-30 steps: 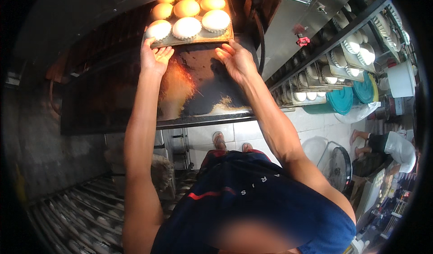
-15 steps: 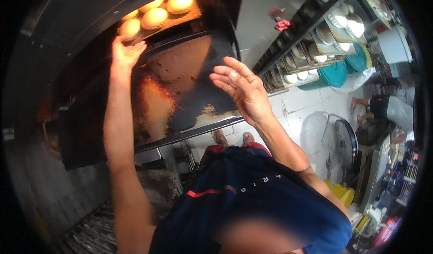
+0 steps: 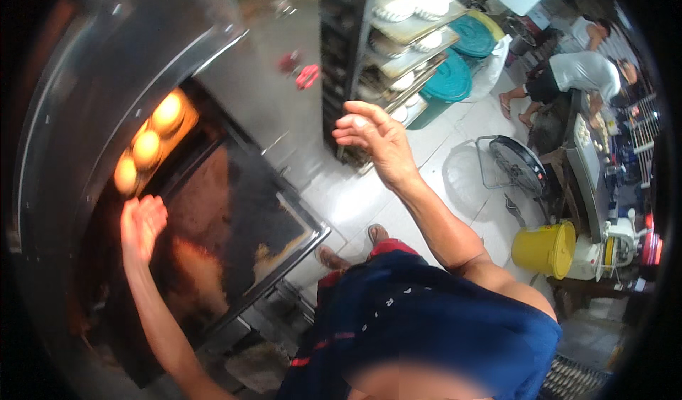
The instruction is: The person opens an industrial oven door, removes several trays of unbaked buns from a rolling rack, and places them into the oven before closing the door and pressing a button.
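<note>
Several golden buns (image 3: 147, 149) glow under warm light on a tray (image 3: 187, 124) inside the oven, at the left. My left hand (image 3: 143, 224) is just in front of the nearest bun, palm up with its fingers loosely curled and apart. Nothing shows in it; whether a fingertip touches the tray's edge is unclear. Below the buns, the oven's lowered door (image 3: 259, 204) lies flat, dark with brown stains. My right hand (image 3: 380, 141) hangs in the air between the door and a rack, fingers slightly bent and holding nothing.
A tall rack (image 3: 348, 59) holds trays of pale dough pieces. Behind it stand teal-lidded bins (image 3: 449, 77). On the tiled floor to the right are a black fan (image 3: 522, 165) and a yellow bucket (image 3: 545, 249). Two people work near a table (image 3: 586, 180) at the far right.
The view has swung right, so the oven now sits farther left and more of the room shows. My left hand is slightly farther from the buns. My right hand remains raised and empty.
</note>
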The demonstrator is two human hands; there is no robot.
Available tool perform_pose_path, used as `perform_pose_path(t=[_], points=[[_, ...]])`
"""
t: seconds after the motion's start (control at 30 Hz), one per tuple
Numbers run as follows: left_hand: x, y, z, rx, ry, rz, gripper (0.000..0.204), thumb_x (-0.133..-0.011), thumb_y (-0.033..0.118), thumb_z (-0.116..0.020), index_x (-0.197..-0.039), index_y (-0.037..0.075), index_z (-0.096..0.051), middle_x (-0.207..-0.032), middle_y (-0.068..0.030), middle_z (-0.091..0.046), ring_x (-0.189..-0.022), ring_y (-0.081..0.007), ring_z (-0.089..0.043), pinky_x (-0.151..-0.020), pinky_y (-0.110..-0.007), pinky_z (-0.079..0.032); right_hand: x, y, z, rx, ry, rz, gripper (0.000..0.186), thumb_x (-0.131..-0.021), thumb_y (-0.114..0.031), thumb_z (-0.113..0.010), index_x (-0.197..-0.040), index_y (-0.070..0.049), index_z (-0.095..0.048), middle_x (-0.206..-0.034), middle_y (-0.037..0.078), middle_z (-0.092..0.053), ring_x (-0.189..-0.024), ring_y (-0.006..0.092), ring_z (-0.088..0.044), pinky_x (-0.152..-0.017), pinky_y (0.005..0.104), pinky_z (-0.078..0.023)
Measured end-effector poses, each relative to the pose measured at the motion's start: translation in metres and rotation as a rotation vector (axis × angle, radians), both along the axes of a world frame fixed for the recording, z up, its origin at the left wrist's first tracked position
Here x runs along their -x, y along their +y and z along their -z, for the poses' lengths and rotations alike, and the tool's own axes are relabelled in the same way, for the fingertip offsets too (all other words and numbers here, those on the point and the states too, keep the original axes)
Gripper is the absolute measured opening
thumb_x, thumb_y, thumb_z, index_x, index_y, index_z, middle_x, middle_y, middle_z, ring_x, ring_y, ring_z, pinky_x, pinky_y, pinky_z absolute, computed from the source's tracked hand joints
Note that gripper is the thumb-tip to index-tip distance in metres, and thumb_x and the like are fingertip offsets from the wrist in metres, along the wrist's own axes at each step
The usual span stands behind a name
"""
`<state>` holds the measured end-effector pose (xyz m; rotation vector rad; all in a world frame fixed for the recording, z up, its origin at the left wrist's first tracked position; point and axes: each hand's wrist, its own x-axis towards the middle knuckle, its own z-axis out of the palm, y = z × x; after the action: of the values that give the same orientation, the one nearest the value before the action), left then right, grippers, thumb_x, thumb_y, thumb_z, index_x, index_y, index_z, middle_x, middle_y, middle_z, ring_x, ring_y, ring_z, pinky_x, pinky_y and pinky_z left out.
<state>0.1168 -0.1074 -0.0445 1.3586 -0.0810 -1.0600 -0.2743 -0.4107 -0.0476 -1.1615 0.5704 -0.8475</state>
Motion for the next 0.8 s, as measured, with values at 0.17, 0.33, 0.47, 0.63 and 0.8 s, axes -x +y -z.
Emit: perform_pose_path(t=[0.17, 0.33, 0.47, 0.63, 0.8], points=[[0.18, -0.04, -0.079, 0.24, -0.33, 0.467, 0.065, -0.088, 0.043, -0.061, -0.127, -0.008, -0.049, -0.098, -0.0132, -0.065, -0.076, -0.0172, -0.064, -0.073, -0.029, -0.052, 0.088, -0.157, 0.009, 0.107, -0.026, 0.408, 0.038, -0.097, -0.03, -0.052, -0.115, 0.004, -0.055, -0.09, 0.012, -0.065, -0.08, 0.0216, -0.066, -0.075, 0.0325, -0.056], [0.315, -0.132, -0.06, 0.353, -0.285, 0.622, 0.073, -0.083, 0.038, -0.069, -0.134, -0.007, -0.043, -0.111, -0.016, -0.063, -0.095, -0.0203, -0.062, -0.084, -0.032, -0.047, 0.146, -0.342, -0.003, 0.031, -0.008, 0.595, 0.04, -0.097, -0.028, -0.05, -0.114, 0.009, -0.051, -0.101, 0.017, -0.061, -0.085, 0.0248, -0.064, -0.072, 0.0354, -0.055], [0.37, -0.269, -0.018, 0.383, -0.264, 0.297, 0.063, -0.091, 0.036, -0.06, -0.135, -0.005, -0.042, -0.118, -0.0147, -0.06, -0.102, -0.0228, -0.061, -0.089, -0.035, -0.047, 0.144, -0.437, -0.002, -0.152, 0.007, 0.383, 0.04, -0.097, -0.028, -0.053, -0.114, 0.007, -0.051, -0.102, 0.016, -0.061, -0.089, 0.0252, -0.062, -0.072, 0.0352, -0.055], [0.385, -0.395, -0.002, 0.613, 0.184, -0.096, 0.043, -0.098, 0.027, -0.052, -0.128, -0.002, -0.045, -0.125, -0.0167, -0.055, -0.115, -0.0269, -0.054, -0.098, -0.04, -0.044, 0.138, -0.495, 0.008, -0.166, -0.079, -0.082, 0.021, -0.095, -0.015, -0.055, -0.109, 0.002, -0.053, -0.099, 0.012, -0.06, -0.081, 0.0205, -0.06, -0.066, 0.0315, -0.055], [0.387, -0.456, -0.01, 0.79, 0.128, -0.286, 0.037, -0.096, 0.023, -0.055, -0.122, -0.001, -0.046, -0.127, -0.0175, -0.05, -0.118, -0.0294, -0.05, -0.104, -0.043, -0.041, 0.15, -0.493, 0.003, -0.164, -0.08, -0.207, 0.02, -0.093, -0.009, -0.056, -0.11, 0.002, -0.052, -0.101, 0.01, -0.059, -0.081, 0.0181, -0.06, -0.064, 0.0285, -0.056]])
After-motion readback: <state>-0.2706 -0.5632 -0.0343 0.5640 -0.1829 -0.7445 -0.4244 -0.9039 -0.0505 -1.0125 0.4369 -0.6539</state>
